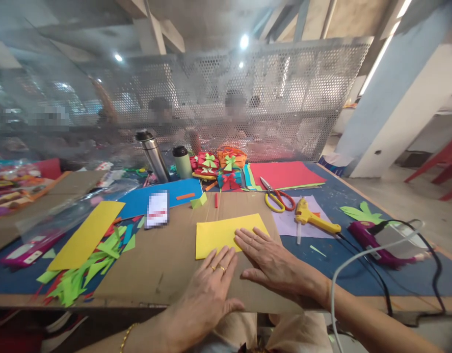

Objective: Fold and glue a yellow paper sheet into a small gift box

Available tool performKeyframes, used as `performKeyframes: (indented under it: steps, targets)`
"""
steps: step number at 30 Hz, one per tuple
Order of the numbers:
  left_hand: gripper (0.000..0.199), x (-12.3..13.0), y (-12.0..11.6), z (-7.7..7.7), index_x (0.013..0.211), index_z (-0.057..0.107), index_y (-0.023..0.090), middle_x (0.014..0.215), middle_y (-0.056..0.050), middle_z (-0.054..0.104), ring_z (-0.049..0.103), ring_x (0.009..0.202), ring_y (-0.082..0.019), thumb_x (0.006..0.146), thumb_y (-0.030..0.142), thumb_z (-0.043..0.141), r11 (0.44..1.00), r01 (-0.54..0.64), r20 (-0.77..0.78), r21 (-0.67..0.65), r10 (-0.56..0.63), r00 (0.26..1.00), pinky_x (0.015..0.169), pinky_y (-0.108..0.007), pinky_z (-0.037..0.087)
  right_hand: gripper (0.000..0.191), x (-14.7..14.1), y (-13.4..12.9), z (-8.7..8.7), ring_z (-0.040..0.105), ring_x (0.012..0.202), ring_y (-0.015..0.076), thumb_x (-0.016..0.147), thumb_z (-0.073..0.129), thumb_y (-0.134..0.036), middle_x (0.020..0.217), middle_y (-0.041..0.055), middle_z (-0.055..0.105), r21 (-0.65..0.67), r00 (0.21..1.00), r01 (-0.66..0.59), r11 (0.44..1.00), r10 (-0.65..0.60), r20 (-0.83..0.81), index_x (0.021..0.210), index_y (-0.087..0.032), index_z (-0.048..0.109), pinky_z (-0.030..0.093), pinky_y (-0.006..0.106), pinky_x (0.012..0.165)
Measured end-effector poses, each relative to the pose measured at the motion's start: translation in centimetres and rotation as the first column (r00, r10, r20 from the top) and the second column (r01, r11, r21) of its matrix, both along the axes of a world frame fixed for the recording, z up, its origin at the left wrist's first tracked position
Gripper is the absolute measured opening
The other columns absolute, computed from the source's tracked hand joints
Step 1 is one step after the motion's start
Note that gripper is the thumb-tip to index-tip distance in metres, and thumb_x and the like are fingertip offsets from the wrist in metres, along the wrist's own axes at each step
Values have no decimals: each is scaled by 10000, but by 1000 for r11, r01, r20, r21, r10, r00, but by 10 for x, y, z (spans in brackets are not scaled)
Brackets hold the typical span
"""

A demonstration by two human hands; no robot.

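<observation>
A yellow rectangular sheet (220,233) lies flat on a brown cardboard sheet (152,274) in front of me. My left hand (207,294) rests with its fingertips at the sheet's lower edge, fingers stretched out flat. Over the sheet's right part lies my right hand (272,262), palm down with fingers extended and thumb apart. Neither hand grips anything. The fingers hide the sheet's lower right corner. To the right, beyond the cardboard, a yellow glue gun (316,219) and scissors (277,198) with red and yellow handles lie on a lilac sheet (326,230).
Green paper strips (74,282) and another yellow sheet (88,235) lie at left. A steel flask (154,157), a green bottle (182,163), small decorated boxes (230,181) and red sheets (288,175) stand or lie behind. A purple power strip (376,245) with cables is at right.
</observation>
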State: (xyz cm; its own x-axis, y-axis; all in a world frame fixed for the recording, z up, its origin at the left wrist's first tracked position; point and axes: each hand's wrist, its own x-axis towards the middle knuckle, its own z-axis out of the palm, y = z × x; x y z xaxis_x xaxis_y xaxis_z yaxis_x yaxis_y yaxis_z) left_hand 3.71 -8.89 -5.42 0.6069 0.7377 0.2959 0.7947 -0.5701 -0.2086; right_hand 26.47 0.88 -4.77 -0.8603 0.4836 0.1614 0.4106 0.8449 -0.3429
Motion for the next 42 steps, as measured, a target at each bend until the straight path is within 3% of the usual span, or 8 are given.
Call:
performKeyframes:
  steps: [11, 17, 20, 23, 26, 30, 36, 42]
  targets:
    - [539, -39, -18, -7, 1467, 525, 99, 1382, -167, 692, 665, 1282, -275, 1050, 439, 495, 993, -7, 127, 114, -8, 992, 1078, -456, 561, 806, 1, 0, -5, 225, 1589, 282, 1024, 437, -642, 1680, 177, 285, 2, 1000, 13, 1000, -13, -1, 1646, -150, 287, 180, 560, 1304]
    - [477, -63, -20, 20, 1069, 717, 96, 988, -125, 802, 780, 938, -239, 1110, 320, 297, 969, -76, 98, 234, 55, 994, 1025, -496, 578, 835, -1, -1, 8, 210, 1590, 273, 1020, 418, -666, 1687, 177, 264, -42, 998, 22, 999, -20, 60, 1634, -111, 307, 149, 527, 1315]
    - [404, -63, -10, 38, 981, 739, 123, 755, -67, 758, 745, 699, -220, 1090, 321, 404, 961, -143, 57, 236, 133, 989, 1013, -524, 577, 828, -1, -1, 7, 226, 1587, 281, 1018, 432, -659, 1683, 185, 280, -36, 999, 18, 999, -17, 38, 1628, -109, 324, 158, 541, 1312]
    - [301, -43, 6, 45, 1194, 704, 127, 1082, -118, 796, 760, 1025, -247, 1050, 321, 524, 964, -56, 64, 259, 41, 997, 1084, -486, 543, 816, -1, 0, 3, 232, 1586, 290, 1021, 433, -653, 1677, 189, 295, -21, 1000, 5, 1000, -5, 11, 1631, -123, 321, 177, 569, 1303]
    - [629, -18, 14, 35, 1452, 556, 120, 1451, -185, 639, 574, 1396, -304, 975, 524, 626, 997, 63, 75, 34, -65, 995, 1150, -481, 497, 822, -1, 1, 0, 228, 1588, 292, 1017, 420, -669, 1677, 189, 294, -17, 1000, 0, 1000, 0, 10, 1635, -137, 318, 179, 575, 1300]
    - [857, -11, 9, 9, 1593, 380, 118, 1595, -196, 478, 476, 1482, -304, 935, 596, 650, 984, 18, 79, -175, -5, 997, 1154, -445, 498, 831, -1, 2, 0, 230, 1587, 282, 1013, 420, -676, 1679, 179, 301, -20, 1000, 9, 1000, -9, 18, 1636, -136, 315, 172, 549, 1306]
    - [837, -49, -14, -11, 1671, 196, 203, 1569, -150, 531, 545, 1430, -272, 995, 487, 598, 998, -40, 180, -48, 48, 982, 1075, -401, 567, 852, -3, 0, 8, 177, 1596, 284, 1017, 455, -645, 1692, 195, 247, -49, 996, 29, 998, -24, 89, 1632, -76, 297, 133, 527, 1314]
    - [491, -63, -21, 13, 1296, 669, 132, 1113, -141, 802, 783, 978, -265, 1067, 489, 422, 976, -55, 109, 212, 32, 994, 881, -398, 646, 830, -3, -1, 9, 185, 1595, 281, 1023, 460, -628, 1693, 194, 240, -58, 996, 34, 998, -29, 80, 1634, -89, 300, 132, 534, 1314]
